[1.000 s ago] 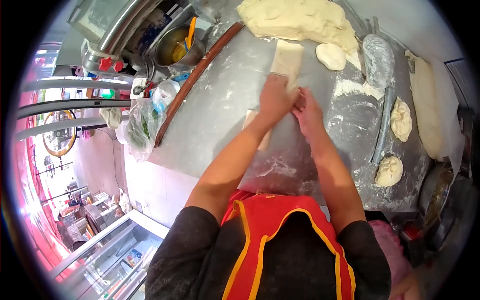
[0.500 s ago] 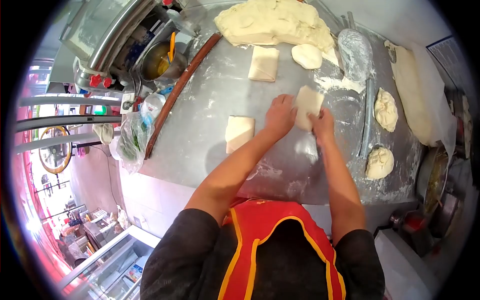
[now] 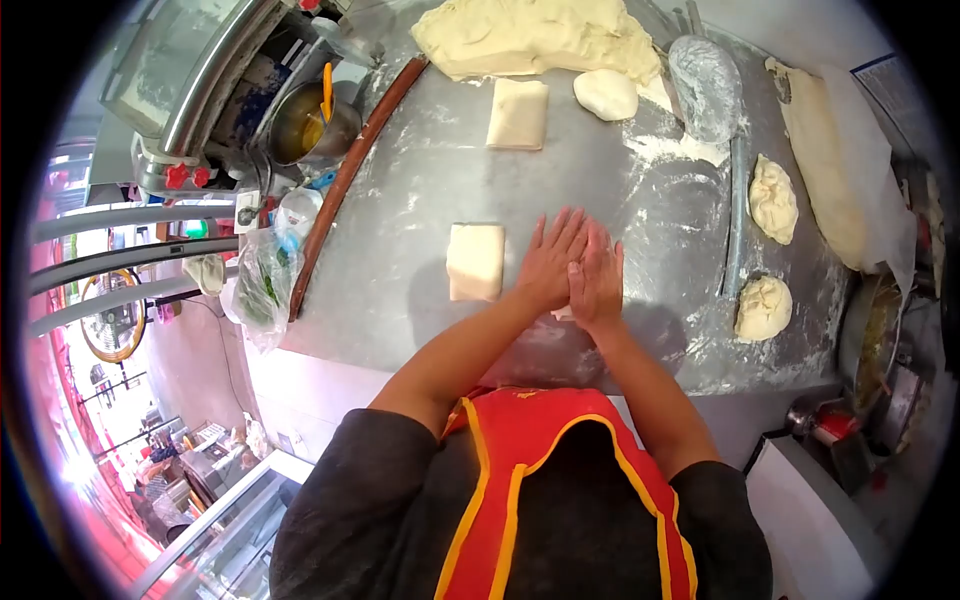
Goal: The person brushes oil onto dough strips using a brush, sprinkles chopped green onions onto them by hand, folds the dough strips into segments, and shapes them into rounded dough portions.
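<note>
The left hand and right hand lie flat, fingers extended, gripping nothing, over a mostly hidden dough piece peeking out at six o'clock; uneven pressure could leave it lopsided.

pale wall at upper right, glass-topped cabinet at lower left

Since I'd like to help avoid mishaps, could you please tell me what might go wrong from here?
The dough mostly hidden under the left hand and right hand could stick, since the tabletop around them looks only lightly floured. The left forearm passes close to the nearer dough square and might nudge it.
</note>
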A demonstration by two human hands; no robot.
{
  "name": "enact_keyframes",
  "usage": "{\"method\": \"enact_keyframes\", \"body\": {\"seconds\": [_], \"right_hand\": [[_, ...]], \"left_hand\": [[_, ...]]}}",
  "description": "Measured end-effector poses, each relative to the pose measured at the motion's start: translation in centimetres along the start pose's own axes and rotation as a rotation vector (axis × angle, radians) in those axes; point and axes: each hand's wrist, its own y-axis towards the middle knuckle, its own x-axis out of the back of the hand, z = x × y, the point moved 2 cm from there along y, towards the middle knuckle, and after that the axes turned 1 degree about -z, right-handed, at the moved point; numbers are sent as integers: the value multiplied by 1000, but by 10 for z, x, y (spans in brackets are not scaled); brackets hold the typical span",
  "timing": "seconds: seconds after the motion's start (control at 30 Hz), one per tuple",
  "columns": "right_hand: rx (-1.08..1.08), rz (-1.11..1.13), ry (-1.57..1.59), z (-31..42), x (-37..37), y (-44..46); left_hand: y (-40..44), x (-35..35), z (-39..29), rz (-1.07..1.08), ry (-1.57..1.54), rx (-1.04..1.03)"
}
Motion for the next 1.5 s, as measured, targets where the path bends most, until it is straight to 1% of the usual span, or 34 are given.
{"method": "enact_keyframes", "body": {"seconds": [0.1,0.2,0.23,0.3,0.33,0.43,0.47,0.53,0.63,0.67,0.7,0.73,0.83,0.93,1.03,1.13,1.23,1.27,1.33,1.37,1.43,1.47,1.5], "right_hand": [[-25,28,-21,-3,0,2],[-33,111,-81,9,15,-5],[-39,146,-104,13,19,-10],[63,97,-56,11,8,-43],[110,76,-33,10,5,-56],[113,81,-124,15,6,-61],[89,119,-135,19,7,-75],[85,127,-175,16,8,-60],[-65,153,-107,8,25,-44],[-209,-4,153,-2,30,-30],[-330,-88,195,-13,33,-16],[-498,-47,324,-32,28,0],[-755,254,474,-42,12,44],[-763,380,567,-24,20,53],[-80,138,15,9,52,22],[102,173,-14,12,52,-28],[183,192,-192,18,46,-45],[205,183,-232,13,40,-44],[178,167,-256,11,36,-40],[170,150,-272,13,35,-35],[171,230,-296,10,40,-27],[172,272,-309,8,44,-23],[114,232,-208,5,49,-14]], "left_hand": [[4,0,1,-17,44,-17],[-2,10,-3,-41,171,-51],[-8,13,-6,-74,159,-69],[-37,11,-24,-116,123,-98],[-55,-13,-21,-141,-95,-10],[-57,-4,-23,-109,60,-68],[-68,-2,-30,-73,47,-61],[-55,7,-25,-62,61,-84],[-55,-5,-12,-117,-257,38],[-52,-3,-6,-148,-351,160],[-45,-1,6,-172,-444,281],[-35,3,18,-196,-531,395],[0,21,27,14,-801,735],[13,24,29,251,-1099,768],[-13,49,4,-39,-511,310],[-59,14,-10,-134,-258,-25],[-75,13,-23,-134,-75,-141],[-71,13,-23,-130,-45,-137],[-66,13,-22,-118,20,-136],[-63,12,-21,-102,23,-133],[-58,7,-19,-83,30,-125],[-58,5,-16,-64,-31,-123],[-59,4,-13,-46,-93,-121]]}}
